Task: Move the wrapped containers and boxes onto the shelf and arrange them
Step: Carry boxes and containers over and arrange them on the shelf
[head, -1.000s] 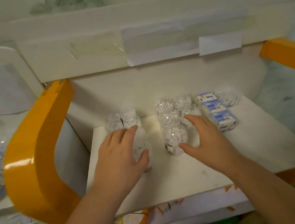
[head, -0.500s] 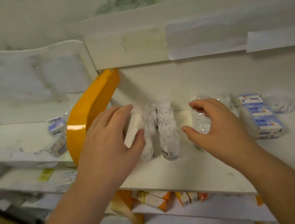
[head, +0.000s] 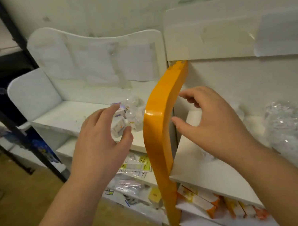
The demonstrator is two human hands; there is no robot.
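Two bare hands in the head view, both holding nothing. Left hand (head: pixel 98 139) reaches out with relaxed, spread fingers toward a small pile of clear-wrapped containers and small white boxes (head: pixel 125 116) on the white left-hand shelf (head: pixel 71 112); close to them, contact unclear. Right hand (head: pixel 210 121) hovers loosely curled over the white right-hand shelf (head: pixel 205 164), just right of the curved orange side panel (head: pixel 157 123) that divides the two units. Crinkly clear-wrapped container group (head: pixel 288 127) sits further right on that shelf, blurred.

Change: half a second ago both hands were over the rows of wrapped containers on the right-hand shelf; view has since swung left and the left hand has crossed the orange panel. Reads as one batch arranged and the next pickup starting. Left pile still needs moving, so task is partway. Lower shelves hold orange-and-white cartons (head: pixel 204 200) and yellow-labelled packets (head: pixel 134 164).
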